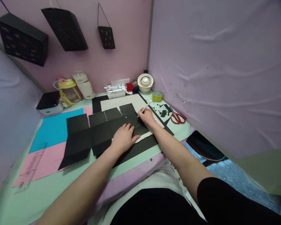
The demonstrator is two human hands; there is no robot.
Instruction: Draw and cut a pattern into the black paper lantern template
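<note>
A black card sheet (pixel 100 129), cut into flaps and creased into panels, stretches across the table in front of me. My left hand (pixel 124 136) lies flat on it near the middle, fingers spread. In my right hand (pixel 146 117), closed in a writing grip, is a slim white pen-shaped tool (pixel 147 106). Its tip points down at the right part of the card; whether it is a pen or a craft knife I cannot tell. Beneath the card lie a white board (pixel 131 100) with a ragged edge and another black sheet (pixel 140 153).
Red-handled scissors (pixel 178 118), black paper scraps (pixel 163 112) and yellow tape (pixel 157 96) lie to the right. Behind stand a marker box (pixel 116 92), a round white container (pixel 145 82) and bottles (pixel 84 86). A clear ruler (pixel 34 167) rests on pink paper (pixel 46 164) beside blue paper (pixel 52 131).
</note>
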